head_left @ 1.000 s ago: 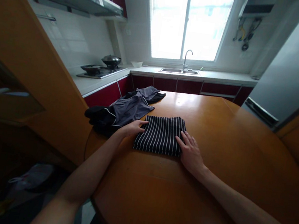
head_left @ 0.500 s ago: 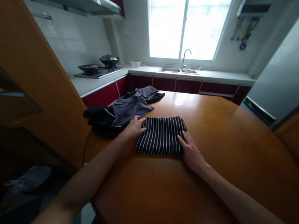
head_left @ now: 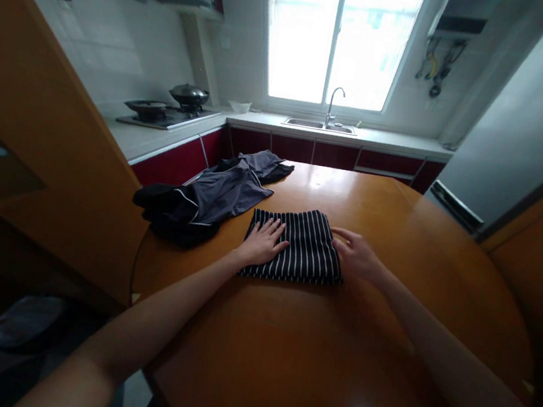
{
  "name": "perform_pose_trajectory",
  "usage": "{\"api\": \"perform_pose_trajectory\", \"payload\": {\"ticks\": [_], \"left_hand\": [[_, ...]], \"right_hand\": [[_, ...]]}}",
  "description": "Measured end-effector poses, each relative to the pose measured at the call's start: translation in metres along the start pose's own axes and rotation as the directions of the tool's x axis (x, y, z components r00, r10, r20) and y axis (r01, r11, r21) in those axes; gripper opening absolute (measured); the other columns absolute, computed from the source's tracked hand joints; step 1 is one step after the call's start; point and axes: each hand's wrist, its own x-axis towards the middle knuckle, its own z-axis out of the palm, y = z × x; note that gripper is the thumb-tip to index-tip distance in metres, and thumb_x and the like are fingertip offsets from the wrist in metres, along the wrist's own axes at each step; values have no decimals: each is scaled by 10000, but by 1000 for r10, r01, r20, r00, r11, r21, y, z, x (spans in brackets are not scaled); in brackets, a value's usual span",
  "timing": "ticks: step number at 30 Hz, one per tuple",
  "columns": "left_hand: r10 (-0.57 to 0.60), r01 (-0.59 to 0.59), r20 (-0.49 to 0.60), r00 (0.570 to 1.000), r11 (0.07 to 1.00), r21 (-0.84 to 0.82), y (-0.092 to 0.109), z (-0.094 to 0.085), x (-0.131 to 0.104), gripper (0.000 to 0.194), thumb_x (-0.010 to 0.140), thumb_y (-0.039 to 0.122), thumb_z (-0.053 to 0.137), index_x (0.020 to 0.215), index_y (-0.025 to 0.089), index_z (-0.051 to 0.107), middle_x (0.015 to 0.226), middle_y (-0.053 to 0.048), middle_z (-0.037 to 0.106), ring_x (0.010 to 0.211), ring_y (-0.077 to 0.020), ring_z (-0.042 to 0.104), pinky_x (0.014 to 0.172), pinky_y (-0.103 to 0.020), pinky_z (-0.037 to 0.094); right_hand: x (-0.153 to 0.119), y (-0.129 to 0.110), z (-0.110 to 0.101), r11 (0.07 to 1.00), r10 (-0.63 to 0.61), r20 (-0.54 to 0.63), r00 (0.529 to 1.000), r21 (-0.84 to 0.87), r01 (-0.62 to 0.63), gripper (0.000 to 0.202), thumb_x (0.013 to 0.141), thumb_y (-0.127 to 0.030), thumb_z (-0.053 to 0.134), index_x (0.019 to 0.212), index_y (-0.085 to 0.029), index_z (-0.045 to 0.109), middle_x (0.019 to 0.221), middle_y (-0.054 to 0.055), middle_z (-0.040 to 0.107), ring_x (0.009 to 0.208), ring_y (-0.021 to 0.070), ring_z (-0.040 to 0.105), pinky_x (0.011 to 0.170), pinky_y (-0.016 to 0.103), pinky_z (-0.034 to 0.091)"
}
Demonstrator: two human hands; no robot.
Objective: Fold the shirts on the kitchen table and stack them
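Though dim, kitchen (head_left: 237,50) around glossy table (head_left: 324,332) under striped cloth (head_left: 308,249)

Daylight comes through a bright two-pane window (head_left: 303,33) in the far pale wall (head_left: 241,24), leaving a sheen on the rounded wooden desk (head_left: 396,248). White worktops (head_left: 391,139) over dark red cabinets (head_left: 336,155) line the far and left sides. A silvery refrigerator (head_left: 540,120) stands at right; the near-left floor (head_left: 136,395) is dim.

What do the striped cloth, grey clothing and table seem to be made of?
Striped cloth: matte fabric, judging by soft rumples; fibre unclear.
Grey clothing: dull fabric, perhaps synthetic, draping in loose folds.
Table: likely wood or veneer, glossy, given its brown tone and bright reflections.
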Motion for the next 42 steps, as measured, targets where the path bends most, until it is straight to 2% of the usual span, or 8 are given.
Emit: {"api": "perform_pose_trajectory", "payload": {"ticks": [3,9,17,21,27,36,40,42], "left_hand": [[2,-2,-13,1000,1000,-7,1,-1,0,677,1005,553,364,1576,194,310,1662,-133,194,1551,-307,83,1216,-533,-2],[8,-8,-32,999,1000,15,-2,2,-2,653,1011,545,367,1573,215,320,1659,-119,219,1551,-298,96,1220,-530,13],[11,-11,-43,999,1000,-6,-2,5,-4,642,1009,542,380,1570,234,335,1660,-89,227,1551,-288,104,1228,-498,-8],[3,-4,-43,999,1000,-19,-3,6,-4,640,1006,533,403,1574,246,329,1663,-61,217,1550,-284,112,1231,-485,-18],[7,-7,-37,999,1000,-2,-3,6,-3,641,1009,530,396,1576,240,327,1660,-69,227,1549,-283,118,1230,-482,-14],[-8,7,-27,1000,1000,-18,-3,4,-4,647,1009,545,384,1575,237,326,1664,-80,210,1546,-311,118,1224,-513,7],[-3,3,-38,999,1000,5,-3,5,-3,632,1014,521,383,1571,225,337,1658,-94,227,1545,-315,125,1223,-532,25],[6,-4,-40,999,1000,31,-3,5,-3,629,1018,513,375,1571,214,339,1655,-103,230,1544,-317,130,1220,-548,37]], "right_hand": [[51,12,9,991,99,-208,973,112,-77,412,935,-330,531,1282,-145,656,1334,161,654,1262,270,593,1070,466,461],[120,24,39,950,151,-58,987,285,-129,308,873,-326,575,1037,-133,751,1053,119,765,1007,233,695,949,381,518],[131,49,38,885,54,132,990,452,-108,378,850,-432,615,1076,-160,750,945,64,758,825,182,663,749,286,515],[135,61,33,950,50,157,986,298,-96,326,830,-457,641,830,-153,757,769,39,721,723,171,615,647,269,464],[135,64,25,868,129,109,986,469,-165,314,784,-451,713,916,-166,717,814,48,734,704,162,627,611,255,461],[130,64,16,970,199,-158,967,-107,-217,143,825,-249,643,900,-176,741,891,78,750,911,236,674,919,421,480],[115,20,16,961,117,-261,958,-215,-175,349,926,-190,440,1106,-127,731,1155,162,717,1111,258,638,1008,404,446],[100,-10,30,949,3,-189,982,-310,-62,403,939,-195,415,1217,-105,693,1268,171,673,1199,256,597,1060,385,417]]}}
